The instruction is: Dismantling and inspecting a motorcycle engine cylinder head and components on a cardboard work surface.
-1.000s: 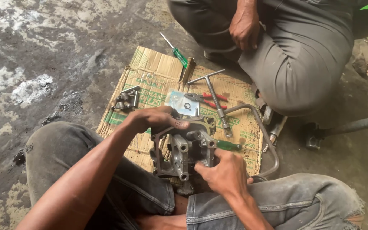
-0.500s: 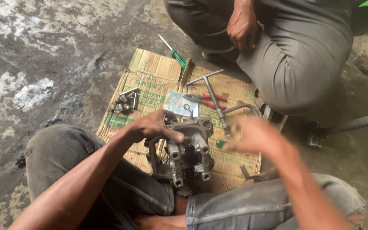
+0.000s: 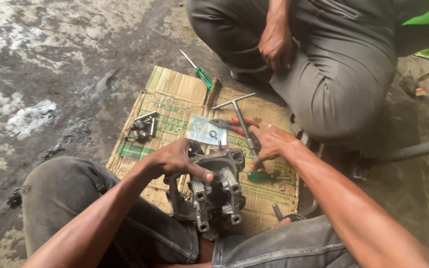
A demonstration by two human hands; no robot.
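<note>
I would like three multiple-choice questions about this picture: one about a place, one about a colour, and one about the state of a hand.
1. Where does the T-handle wrench lie?
A. on the cardboard sheet
B. on the wet floor
C. on the person's knee

2. What colour is the handle of the screwdriver at the far edge of the cardboard?
A. red
B. green
C. yellow

3. What is the left hand doing?
A. hanging free in the air
B. holding pliers
C. resting on the metal engine part

Answers:
1. A, the wrench rests flat on the cardboard, its lower end under the right hand.
2. B, the handle is clearly green.
3. C, the palm and thumb press on the top of the grey casting between the knees.
</note>
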